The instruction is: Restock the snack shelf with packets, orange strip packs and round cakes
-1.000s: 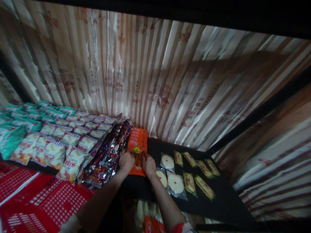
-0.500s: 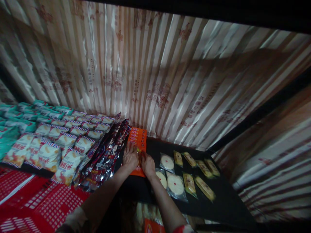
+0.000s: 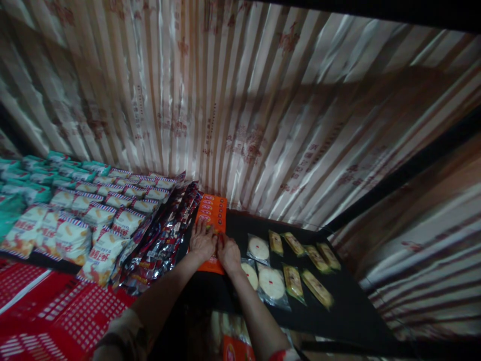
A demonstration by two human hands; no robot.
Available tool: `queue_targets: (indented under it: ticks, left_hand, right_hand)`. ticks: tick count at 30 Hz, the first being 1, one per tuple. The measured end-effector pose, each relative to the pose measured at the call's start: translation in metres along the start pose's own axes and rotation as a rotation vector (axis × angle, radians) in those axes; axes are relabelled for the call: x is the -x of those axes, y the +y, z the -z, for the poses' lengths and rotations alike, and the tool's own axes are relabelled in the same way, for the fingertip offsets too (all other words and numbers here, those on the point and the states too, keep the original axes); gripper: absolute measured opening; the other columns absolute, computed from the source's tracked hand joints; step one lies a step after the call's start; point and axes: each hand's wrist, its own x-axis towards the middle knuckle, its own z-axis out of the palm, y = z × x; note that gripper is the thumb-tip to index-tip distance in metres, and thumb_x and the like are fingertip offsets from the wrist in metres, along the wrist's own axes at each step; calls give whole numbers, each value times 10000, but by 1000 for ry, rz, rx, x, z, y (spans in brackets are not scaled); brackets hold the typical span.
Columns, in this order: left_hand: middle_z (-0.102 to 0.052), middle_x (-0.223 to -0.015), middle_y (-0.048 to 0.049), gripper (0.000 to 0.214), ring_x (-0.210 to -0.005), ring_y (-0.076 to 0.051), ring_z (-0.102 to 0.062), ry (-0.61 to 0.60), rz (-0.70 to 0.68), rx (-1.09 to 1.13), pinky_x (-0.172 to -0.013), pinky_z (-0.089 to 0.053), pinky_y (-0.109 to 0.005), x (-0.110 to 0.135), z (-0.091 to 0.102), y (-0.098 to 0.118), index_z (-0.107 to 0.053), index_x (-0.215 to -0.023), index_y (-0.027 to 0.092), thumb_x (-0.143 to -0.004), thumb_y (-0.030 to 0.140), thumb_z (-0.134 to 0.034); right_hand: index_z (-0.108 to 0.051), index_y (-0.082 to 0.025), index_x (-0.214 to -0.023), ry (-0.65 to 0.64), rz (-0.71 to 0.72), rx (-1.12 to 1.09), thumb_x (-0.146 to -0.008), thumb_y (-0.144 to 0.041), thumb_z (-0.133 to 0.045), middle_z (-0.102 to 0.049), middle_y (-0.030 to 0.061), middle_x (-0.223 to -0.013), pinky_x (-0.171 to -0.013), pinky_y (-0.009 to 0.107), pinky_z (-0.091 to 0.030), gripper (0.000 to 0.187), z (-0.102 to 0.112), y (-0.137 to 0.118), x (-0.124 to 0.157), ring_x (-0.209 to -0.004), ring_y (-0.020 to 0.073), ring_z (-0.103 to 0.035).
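Observation:
A row of overlapping orange snack packets (image 3: 212,213) lies on a black shelf (image 3: 338,313), running back toward the wall. My left hand (image 3: 202,240) rests flat on the nearest orange packet, fingers spread. Beside it, touching its thumb side, my right hand (image 3: 227,252) presses down on the same packet with fingers extended. The front packet is mostly hidden under both hands.
Shiny red-and-silver packets (image 3: 161,240) lie left of the orange row, then white snack bags (image 3: 101,220) and teal bags (image 3: 33,175). Clear-wrapped round cakes (image 3: 271,282) and yellow bars (image 3: 317,288) sit to the right. Striped foil-like sheeting (image 3: 240,110) covers the wall. Red crates (image 3: 56,316) stand lower left.
Both hands slid a little farther up onto the orange packets and came together; the left hand has flattened on top. The view shifted slightly.

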Motion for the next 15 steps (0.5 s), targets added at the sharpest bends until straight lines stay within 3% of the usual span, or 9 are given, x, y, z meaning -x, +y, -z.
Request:
queue_targets:
  ticks: [4, 9, 15]
  left_hand:
    - [-380, -1405, -90, 469, -1330, -287, -243, 23, -3, -10, -1093, -158, -457, 0, -5, -1, -481, -1279, 194, -869, 386, -358]
    - [-383, -1403, -88, 470, -1319, -302, -259, 35, -3, -8, -1083, -180, -461, 0, -9, -2, -483, -1276, 203, -859, 389, -374]
    - [-386, -1402, -88, 467, -1306, -302, -284, 43, -8, -12, -1070, -210, -461, 0, -9, -4, -483, -1272, 212, -850, 393, -398]
  right_hand:
    - [-571, -223, -1153, 63, 2, 74, -892, -325, -341, -590, 122, -1078, -733, 285, -444, 362, 6, -4, 5, -899, 205, -603]
    - [-541, -130, -1207, 123, 127, 127, -879, -253, -349, -485, 126, -1304, -944, 317, -362, 399, 1, -1, 2, -1137, 233, -475]
    - [-507, -75, -1241, 81, 178, 112, -892, -217, -304, -496, 149, -1304, -1015, 321, -294, 428, -12, 4, -5, -1224, 206, -414]
